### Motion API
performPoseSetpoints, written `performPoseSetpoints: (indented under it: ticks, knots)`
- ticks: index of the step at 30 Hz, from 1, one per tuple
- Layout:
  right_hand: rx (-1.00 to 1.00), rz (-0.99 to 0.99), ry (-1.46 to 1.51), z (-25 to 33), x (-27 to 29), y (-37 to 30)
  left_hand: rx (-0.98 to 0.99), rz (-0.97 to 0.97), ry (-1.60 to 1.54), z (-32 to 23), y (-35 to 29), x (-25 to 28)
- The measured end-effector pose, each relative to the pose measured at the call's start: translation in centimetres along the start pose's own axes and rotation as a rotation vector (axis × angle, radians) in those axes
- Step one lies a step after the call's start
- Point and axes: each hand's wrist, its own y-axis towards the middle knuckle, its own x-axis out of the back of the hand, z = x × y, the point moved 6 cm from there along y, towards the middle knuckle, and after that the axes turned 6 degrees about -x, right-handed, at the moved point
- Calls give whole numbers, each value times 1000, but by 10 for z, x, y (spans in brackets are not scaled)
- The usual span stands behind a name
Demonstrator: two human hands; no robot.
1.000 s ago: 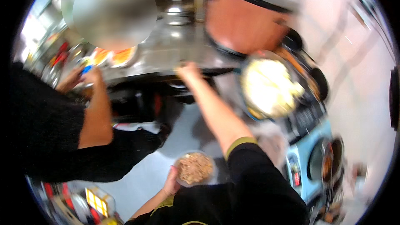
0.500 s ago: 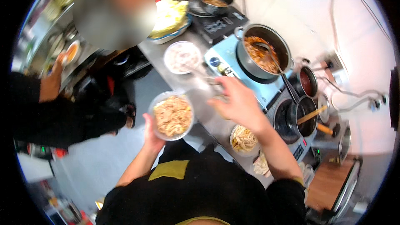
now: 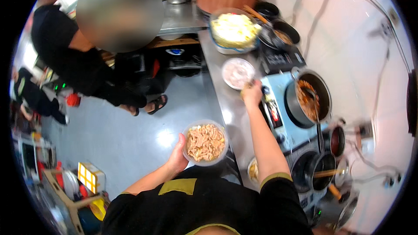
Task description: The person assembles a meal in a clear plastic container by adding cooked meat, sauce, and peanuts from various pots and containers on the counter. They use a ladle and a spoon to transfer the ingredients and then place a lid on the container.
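My left hand (image 3: 177,156) grips a round clear plastic bowl (image 3: 184,141) from its left side. Pieces of pale brown cooked meat (image 3: 205,142) fill it, with some yellowish bits below. My right arm stretches forward over the steel counter. The fingers of my right hand (image 3: 251,93) are closed at the near right rim of a white bowl (image 3: 224,76). What they hold is small and blurred, so I cannot make it out. Pale pinkish pieces in whitish liquid (image 3: 238,73) lie in that bowl.
Right of my arm, a big pot (image 3: 325,88) of reddish food with a ladle (image 3: 319,131) stands on a light blue stove (image 3: 276,88). Farther off are a tub of chopped cabbage (image 3: 234,30) and small pans (image 3: 286,31). A co-worker in black (image 3: 65,48) stands at left.
The view has swung left, so the counter appears farther right. My right hand has reached forward to the white bowl's rim. The left hand still holds the clear bowl.
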Motion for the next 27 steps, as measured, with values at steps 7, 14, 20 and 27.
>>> performPoseSetpoints:
  ticks: [7, 14, 20, 27]
  knots:
    - [-132, 94, 469, -97, -21, 65, -132, 55, 57, -1, -20, 1]
    - [14, 118, 222, -143, 14, 135, -190, 79, -64, 15, -20, 0]
    - [412, 136, -324, -58, 69, 10, -181, 99, -47, 7, -21, -5]
    - [441, 350, -209, 71, 186, -149, -85, 71, -3, -12, -21, -19]
